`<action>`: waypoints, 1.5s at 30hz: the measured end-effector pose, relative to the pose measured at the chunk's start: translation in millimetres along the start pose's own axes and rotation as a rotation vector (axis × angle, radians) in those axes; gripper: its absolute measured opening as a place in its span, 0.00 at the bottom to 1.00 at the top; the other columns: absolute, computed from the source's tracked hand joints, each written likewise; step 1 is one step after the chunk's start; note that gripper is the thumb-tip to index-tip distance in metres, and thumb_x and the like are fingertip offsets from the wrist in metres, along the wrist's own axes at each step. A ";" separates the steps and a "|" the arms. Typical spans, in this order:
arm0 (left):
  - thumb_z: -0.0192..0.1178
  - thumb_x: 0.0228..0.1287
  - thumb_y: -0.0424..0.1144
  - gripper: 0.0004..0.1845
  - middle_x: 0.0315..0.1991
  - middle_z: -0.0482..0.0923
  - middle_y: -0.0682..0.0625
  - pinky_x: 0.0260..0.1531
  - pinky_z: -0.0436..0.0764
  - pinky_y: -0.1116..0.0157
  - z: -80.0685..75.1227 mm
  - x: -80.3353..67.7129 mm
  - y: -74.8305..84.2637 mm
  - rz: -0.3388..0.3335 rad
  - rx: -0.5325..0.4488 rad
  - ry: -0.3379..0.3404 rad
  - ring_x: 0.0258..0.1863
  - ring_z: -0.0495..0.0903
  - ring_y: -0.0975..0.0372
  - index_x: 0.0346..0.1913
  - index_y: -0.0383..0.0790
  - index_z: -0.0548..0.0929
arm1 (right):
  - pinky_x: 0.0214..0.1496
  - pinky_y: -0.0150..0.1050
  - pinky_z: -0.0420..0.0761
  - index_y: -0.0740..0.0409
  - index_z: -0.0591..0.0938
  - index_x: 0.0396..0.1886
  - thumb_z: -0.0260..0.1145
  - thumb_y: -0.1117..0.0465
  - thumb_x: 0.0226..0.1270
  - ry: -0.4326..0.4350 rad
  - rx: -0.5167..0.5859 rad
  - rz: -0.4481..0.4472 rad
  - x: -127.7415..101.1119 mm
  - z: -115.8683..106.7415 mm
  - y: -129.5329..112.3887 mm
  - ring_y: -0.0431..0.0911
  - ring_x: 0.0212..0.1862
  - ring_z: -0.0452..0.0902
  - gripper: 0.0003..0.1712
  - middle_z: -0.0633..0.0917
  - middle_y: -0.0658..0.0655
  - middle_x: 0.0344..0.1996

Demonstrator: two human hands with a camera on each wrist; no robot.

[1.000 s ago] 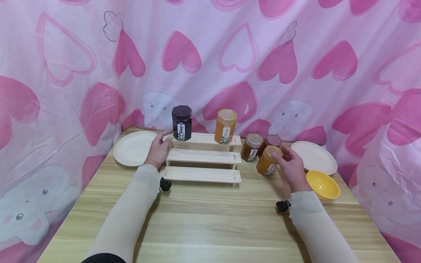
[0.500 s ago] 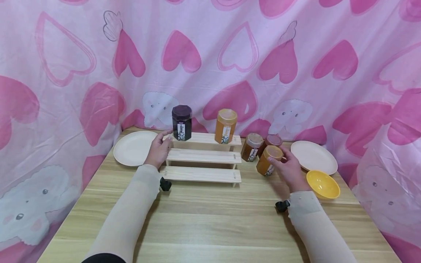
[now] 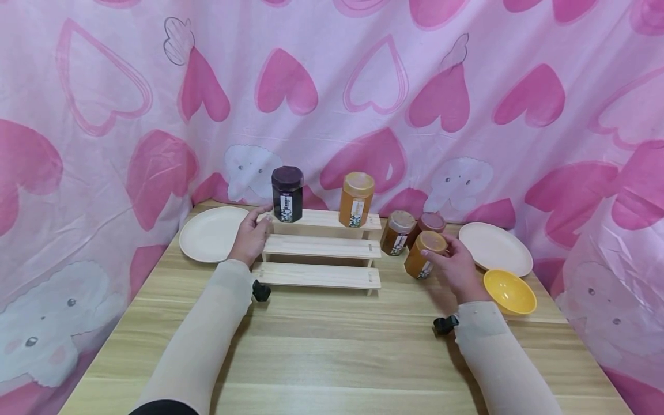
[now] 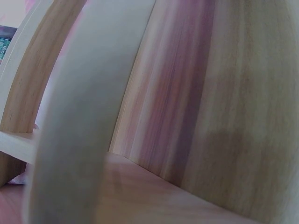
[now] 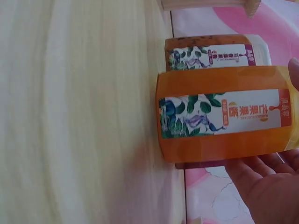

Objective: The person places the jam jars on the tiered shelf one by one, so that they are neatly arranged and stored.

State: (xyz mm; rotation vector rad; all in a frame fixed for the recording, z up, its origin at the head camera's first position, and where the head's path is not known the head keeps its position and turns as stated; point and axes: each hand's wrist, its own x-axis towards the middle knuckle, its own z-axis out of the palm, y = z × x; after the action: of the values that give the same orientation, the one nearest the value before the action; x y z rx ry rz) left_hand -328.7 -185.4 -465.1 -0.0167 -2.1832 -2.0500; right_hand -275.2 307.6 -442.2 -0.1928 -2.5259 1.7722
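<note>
My right hand (image 3: 459, 268) grips an orange mango jam jar (image 3: 425, 255) at its lid end, thumb on the near side and fingers on the far side. Close behind that jar stand a brown jam jar (image 3: 397, 233) and a dark red jam jar (image 3: 432, 221), partly hidden. In the right wrist view the mango jar's label (image 5: 226, 114) faces the camera. My left hand (image 3: 250, 235) holds the left end of the three-step wooden shelf (image 3: 321, 246) near its top board. On that board stand a dark purple jar (image 3: 287, 194) and a yellow-orange jar (image 3: 356, 199). The left wrist view shows only blurred boards.
A cream plate (image 3: 210, 233) lies left of the shelf, another cream plate (image 3: 495, 248) at the right. A yellow bowl (image 3: 510, 292) sits beside my right wrist. The wooden table (image 3: 332, 351) backs onto a pink heart-patterned curtain (image 3: 321, 104).
My right thumb has shifted slightly down and left along the mango jam jar. The jar, the left hand and the shelf look unmoved.
</note>
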 end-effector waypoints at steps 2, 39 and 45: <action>0.50 0.85 0.44 0.22 0.21 0.67 0.58 0.24 0.67 0.70 0.7 -0.5 -0.4 0.010 0.009 0.007 0.20 0.64 0.68 0.75 0.48 0.73 | 0.65 0.31 0.79 0.55 0.63 0.81 0.76 0.48 0.69 0.001 0.009 0.013 -1.7 0.3 -1.2 0.54 0.74 0.69 0.48 0.71 0.61 0.75; 0.50 0.85 0.44 0.22 0.18 0.65 0.60 0.21 0.67 0.70 -0.1 -2.9 4.0 0.013 0.013 0.006 0.18 0.63 0.68 0.75 0.49 0.73 | 0.57 0.25 0.81 0.57 0.71 0.76 0.78 0.55 0.68 -0.078 0.063 -0.109 -57.1 31.0 -85.8 0.44 0.61 0.77 0.41 0.77 0.57 0.65; 0.50 0.85 0.44 0.22 0.19 0.65 0.60 0.22 0.67 0.70 -0.1 -2.5 2.0 0.010 0.001 0.002 0.18 0.64 0.68 0.76 0.48 0.73 | 0.56 0.27 0.82 0.60 0.72 0.74 0.78 0.60 0.68 -0.081 0.094 -0.144 -56.6 48.4 -91.2 0.44 0.58 0.79 0.38 0.78 0.59 0.63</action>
State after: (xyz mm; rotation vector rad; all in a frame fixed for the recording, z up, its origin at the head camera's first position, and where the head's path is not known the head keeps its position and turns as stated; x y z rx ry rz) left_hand -326.0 -185.1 -463.4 -0.0253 -2.1789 -2.0424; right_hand -231.2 224.4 -371.4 0.0639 -2.4313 1.8728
